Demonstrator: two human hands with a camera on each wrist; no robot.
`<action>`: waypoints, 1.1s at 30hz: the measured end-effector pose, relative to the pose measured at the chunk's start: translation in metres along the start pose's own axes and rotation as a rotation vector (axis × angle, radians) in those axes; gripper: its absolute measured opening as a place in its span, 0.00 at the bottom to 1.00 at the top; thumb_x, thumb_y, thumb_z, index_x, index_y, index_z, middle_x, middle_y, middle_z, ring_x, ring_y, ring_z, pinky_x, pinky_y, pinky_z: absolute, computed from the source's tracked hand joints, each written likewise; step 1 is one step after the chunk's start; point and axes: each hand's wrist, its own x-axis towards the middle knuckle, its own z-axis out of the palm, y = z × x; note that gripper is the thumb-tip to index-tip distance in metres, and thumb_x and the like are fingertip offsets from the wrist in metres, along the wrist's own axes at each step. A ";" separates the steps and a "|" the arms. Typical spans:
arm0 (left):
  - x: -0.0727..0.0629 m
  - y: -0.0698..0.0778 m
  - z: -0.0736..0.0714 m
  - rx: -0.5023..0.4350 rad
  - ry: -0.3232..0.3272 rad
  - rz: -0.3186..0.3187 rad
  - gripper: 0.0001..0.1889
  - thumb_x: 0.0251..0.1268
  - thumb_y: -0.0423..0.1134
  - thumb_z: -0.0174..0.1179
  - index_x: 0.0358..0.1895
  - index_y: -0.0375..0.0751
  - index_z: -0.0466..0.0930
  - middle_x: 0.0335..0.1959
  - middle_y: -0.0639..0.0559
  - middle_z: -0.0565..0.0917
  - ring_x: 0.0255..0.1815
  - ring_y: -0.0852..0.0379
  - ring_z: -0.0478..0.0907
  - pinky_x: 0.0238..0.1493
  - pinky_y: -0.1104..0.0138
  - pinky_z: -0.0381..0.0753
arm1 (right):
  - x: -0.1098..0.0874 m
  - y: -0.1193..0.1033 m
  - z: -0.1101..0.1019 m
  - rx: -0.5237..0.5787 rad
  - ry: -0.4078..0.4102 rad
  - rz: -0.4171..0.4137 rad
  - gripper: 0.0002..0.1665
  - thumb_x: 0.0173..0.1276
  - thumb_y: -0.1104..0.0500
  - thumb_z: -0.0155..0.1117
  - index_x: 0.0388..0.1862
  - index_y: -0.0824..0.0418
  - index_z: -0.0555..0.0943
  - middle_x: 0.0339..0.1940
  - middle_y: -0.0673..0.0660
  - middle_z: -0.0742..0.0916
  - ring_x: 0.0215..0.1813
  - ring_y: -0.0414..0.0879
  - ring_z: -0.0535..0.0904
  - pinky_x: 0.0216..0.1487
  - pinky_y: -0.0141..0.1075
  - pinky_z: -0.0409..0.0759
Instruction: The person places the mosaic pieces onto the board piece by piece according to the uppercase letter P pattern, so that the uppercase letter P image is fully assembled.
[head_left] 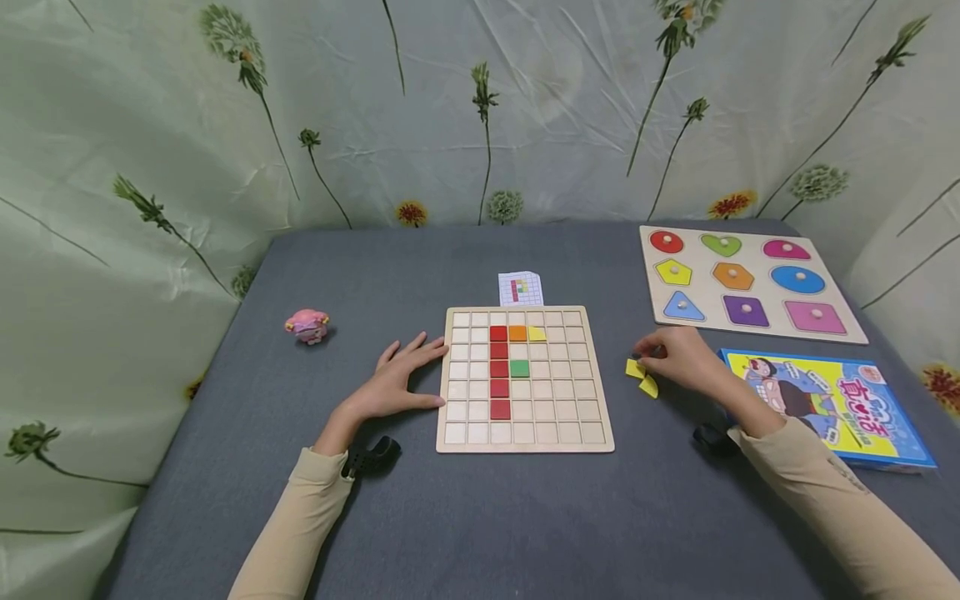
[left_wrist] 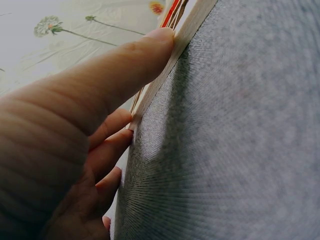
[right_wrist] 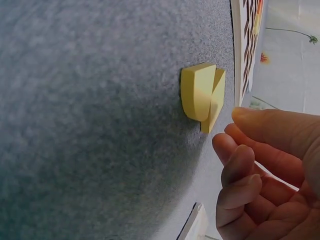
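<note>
My left hand [head_left: 397, 381] lies along the left edge of a wooden grid board [head_left: 525, 447], thumb and fingertips touching its rim; the left wrist view shows the thumb [left_wrist: 135, 60] against the edge. On the board stand a column of red squares [head_left: 498, 369], an orange square [head_left: 517, 333], a yellow piece with a slanted side [head_left: 536, 333] and a green piece [head_left: 519, 368]. My right hand [head_left: 678, 357] hovers beside two yellow pieces, one four-sided [head_left: 635, 367], one with a curved edge [right_wrist: 198, 92]. Its thumb and index tip are apart, with nothing visible between them.
A small printed pattern card [head_left: 521, 288] lies behind the board. To the right are a knob puzzle board [head_left: 757, 283] with coloured shapes and a blue and yellow box [head_left: 832, 408]. A pink figurine [head_left: 307, 326] stands at the left of the grey table.
</note>
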 end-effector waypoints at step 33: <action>0.000 0.001 -0.001 -0.001 -0.004 -0.008 0.42 0.51 0.47 0.69 0.71 0.45 0.61 0.73 0.46 0.61 0.78 0.41 0.45 0.71 0.40 0.33 | 0.002 -0.005 0.011 -0.120 -0.007 -0.014 0.14 0.52 0.59 0.72 0.38 0.64 0.86 0.31 0.56 0.85 0.30 0.42 0.73 0.31 0.32 0.70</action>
